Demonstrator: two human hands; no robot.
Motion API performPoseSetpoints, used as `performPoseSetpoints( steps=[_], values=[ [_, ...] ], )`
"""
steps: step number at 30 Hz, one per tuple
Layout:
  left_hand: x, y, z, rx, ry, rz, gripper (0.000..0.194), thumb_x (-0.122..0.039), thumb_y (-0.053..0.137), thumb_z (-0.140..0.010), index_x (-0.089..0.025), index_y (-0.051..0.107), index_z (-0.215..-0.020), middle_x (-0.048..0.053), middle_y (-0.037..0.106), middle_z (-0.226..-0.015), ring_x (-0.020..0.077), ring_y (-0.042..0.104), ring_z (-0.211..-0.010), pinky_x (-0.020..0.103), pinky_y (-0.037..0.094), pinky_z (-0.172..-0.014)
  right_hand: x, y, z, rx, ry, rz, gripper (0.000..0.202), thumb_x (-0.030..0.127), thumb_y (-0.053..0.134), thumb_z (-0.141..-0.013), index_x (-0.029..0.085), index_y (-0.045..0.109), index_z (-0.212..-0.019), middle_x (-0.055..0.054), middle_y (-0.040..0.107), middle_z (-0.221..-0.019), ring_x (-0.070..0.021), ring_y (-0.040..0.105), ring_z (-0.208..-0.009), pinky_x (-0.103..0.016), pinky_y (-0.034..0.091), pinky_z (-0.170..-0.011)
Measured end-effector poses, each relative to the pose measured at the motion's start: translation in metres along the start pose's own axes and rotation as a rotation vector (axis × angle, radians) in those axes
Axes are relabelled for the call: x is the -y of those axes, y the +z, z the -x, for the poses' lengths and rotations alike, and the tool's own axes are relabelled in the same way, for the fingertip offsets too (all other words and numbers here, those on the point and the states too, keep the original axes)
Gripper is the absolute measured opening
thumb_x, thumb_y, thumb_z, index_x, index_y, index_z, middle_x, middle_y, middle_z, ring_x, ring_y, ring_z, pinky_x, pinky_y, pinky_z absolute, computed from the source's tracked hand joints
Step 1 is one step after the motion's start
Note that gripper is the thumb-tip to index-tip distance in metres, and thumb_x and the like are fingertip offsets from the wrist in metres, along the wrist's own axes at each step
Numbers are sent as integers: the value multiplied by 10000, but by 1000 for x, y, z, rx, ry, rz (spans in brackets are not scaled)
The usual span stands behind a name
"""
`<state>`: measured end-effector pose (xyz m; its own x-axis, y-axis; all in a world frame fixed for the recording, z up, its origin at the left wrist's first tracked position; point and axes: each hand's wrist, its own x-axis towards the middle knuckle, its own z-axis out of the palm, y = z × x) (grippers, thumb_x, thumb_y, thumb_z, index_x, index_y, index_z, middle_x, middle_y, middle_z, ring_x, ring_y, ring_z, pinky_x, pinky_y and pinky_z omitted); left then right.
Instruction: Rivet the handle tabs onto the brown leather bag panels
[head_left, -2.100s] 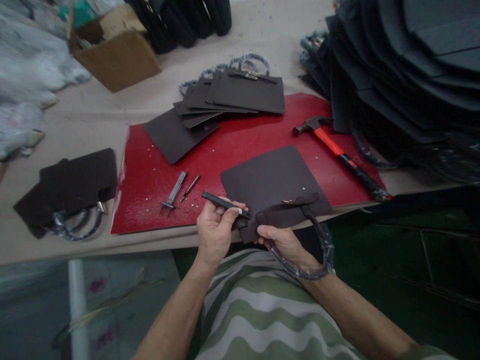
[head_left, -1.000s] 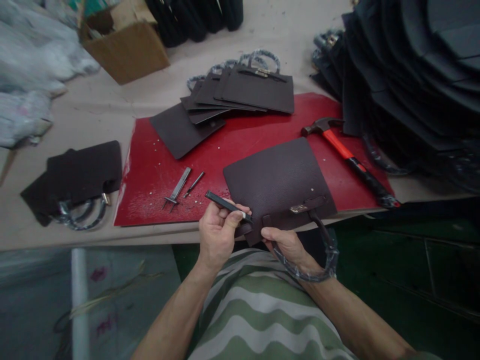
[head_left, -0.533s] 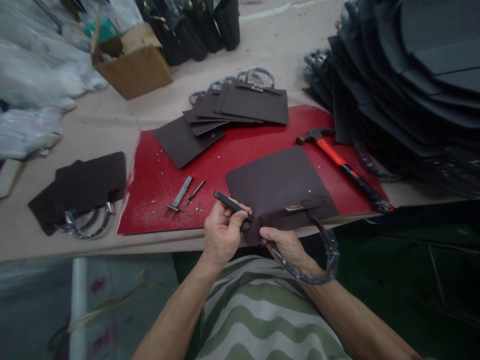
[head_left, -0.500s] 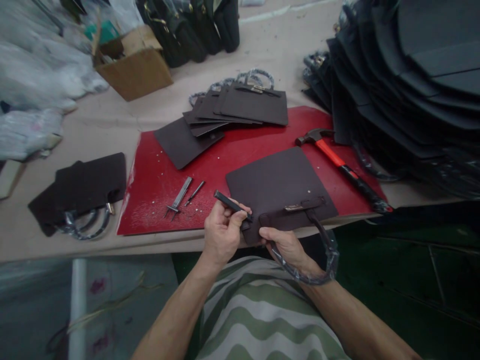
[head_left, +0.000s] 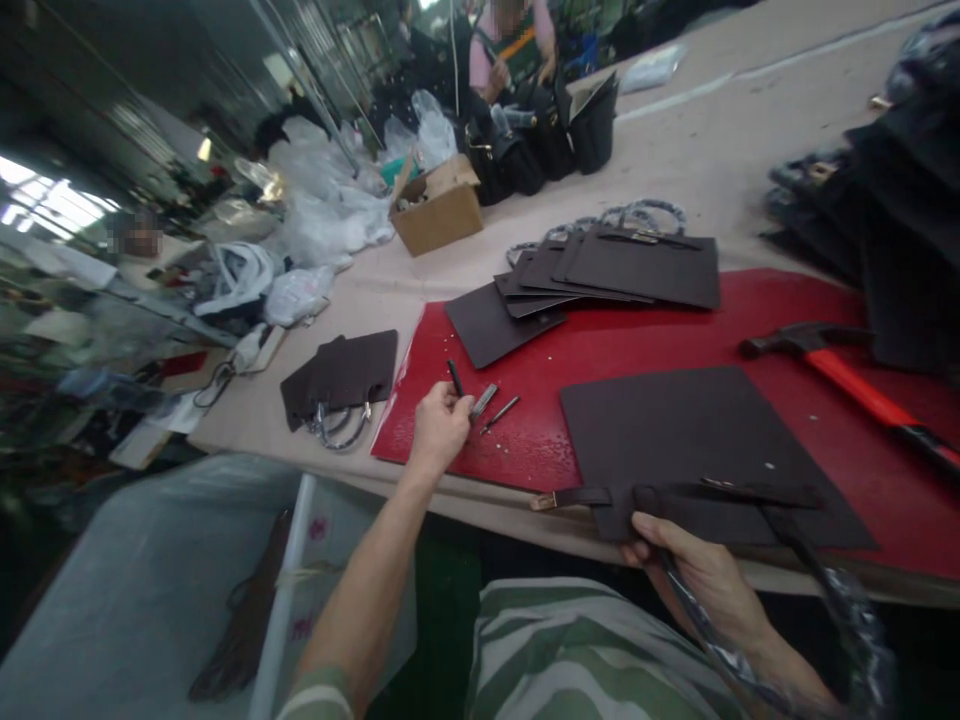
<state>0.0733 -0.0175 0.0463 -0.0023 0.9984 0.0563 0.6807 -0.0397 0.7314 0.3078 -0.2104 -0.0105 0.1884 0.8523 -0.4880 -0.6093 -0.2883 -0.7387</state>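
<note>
My left hand (head_left: 441,428) is over the left part of the red board (head_left: 510,465), fingers closed round a short black rod (head_left: 454,377). Close by its fingertips lies a flat metal tool (head_left: 486,400), with a thin dark punch (head_left: 500,415) beside it. My right hand (head_left: 701,575) pinches the near edge of a dark brown bag panel (head_left: 675,420), at the base of its plastic-wrapped handle (head_left: 855,620). A strap with a metal end (head_left: 555,499) sticks out from the panel's left side.
A claw hammer (head_left: 862,385) rests right of the panel. Stacked panels (head_left: 645,265) lie at the board's back, more panels (head_left: 349,370) to its left. Behind are a cardboard box (head_left: 439,215), black bags (head_left: 525,150) and a person (head_left: 517,50). Dark pieces (head_left: 900,200) are piled at right.
My left hand has moved left, away from the panel, carrying the black rod to the metal tool. The strap end by the panel now shows. My right hand keeps its grip. The view has swung left.
</note>
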Motion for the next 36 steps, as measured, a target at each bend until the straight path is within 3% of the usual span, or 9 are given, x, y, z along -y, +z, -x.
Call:
performPoseSetpoints(
  steps=[3,7,10,13,21,24,29,32,36],
  values=[
    [20,-19,-22,19,4,-486,249,-307,570,-868,-149,658,-1039,156,712,-988,296,673,-968,389,494,-853,-2,5,1,-2,45,-62,331,399,882,-586,174,645,-534,-27,518,-553,-162,489,-549,-303,466,-541],
    [25,-21,-23,58,108,-769,388,-394,512,-914,-122,648,-1155,215,623,-1169,347,606,-1098,424,472,-917,-2,11,4,3,22,-129,303,357,877,-559,160,648,-537,-12,522,-541,-135,471,-525,-272,450,-519],
    [22,-18,-13,76,155,-780,433,-499,478,-926,-154,678,-1095,189,623,-1132,348,610,-1055,430,482,-888,-2,11,6,27,10,-130,286,351,860,-586,158,652,-551,-7,527,-537,-131,474,-518,-265,449,-513],
    [18,-14,-8,241,145,-733,437,-576,534,-880,-183,694,-984,149,661,-1035,330,638,-956,401,489,-801,-5,9,7,40,7,-123,287,359,843,-616,162,645,-551,-1,517,-532,-141,492,-528,-272,462,-533],
    [2,-7,-28,495,129,-730,243,-420,629,-802,-196,639,-709,67,647,-675,256,610,-679,322,385,-607,-14,-1,3,64,-22,-74,273,361,811,-686,161,646,-600,-4,546,-562,-149,517,-552,-289,470,-566],
    [5,-14,-28,528,76,-506,263,-428,651,-771,-184,619,-679,25,600,-587,207,562,-585,293,366,-563,-17,-4,3,75,-43,-41,305,386,793,-704,162,628,-580,-11,555,-566,-159,533,-560,-304,472,-585],
    [7,-16,2,426,-149,471,414,-490,791,-669,-136,628,-811,31,679,-733,159,633,-644,264,501,-625,-21,-7,2,86,-46,-3,286,389,762,-736,164,644,-606,-19,575,-581,-169,547,-568,-313,455,-596],
    [-10,4,37,359,-231,851,460,-433,865,-638,-134,614,-881,53,718,-854,169,701,-743,279,567,-713,-21,-7,2,108,-39,6,295,399,746,-748,169,641,-595,-19,575,-578,-172,554,-580,-313,446,-612],
    [-40,45,77,333,-187,1090,431,-375,871,-676,-157,585,-914,26,723,-846,173,727,-755,298,603,-735,-21,-6,3,106,-19,25,309,412,741,-746,169,640,-583,-19,580,-582,-174,564,-598,-309,437,-632]
  ],
)
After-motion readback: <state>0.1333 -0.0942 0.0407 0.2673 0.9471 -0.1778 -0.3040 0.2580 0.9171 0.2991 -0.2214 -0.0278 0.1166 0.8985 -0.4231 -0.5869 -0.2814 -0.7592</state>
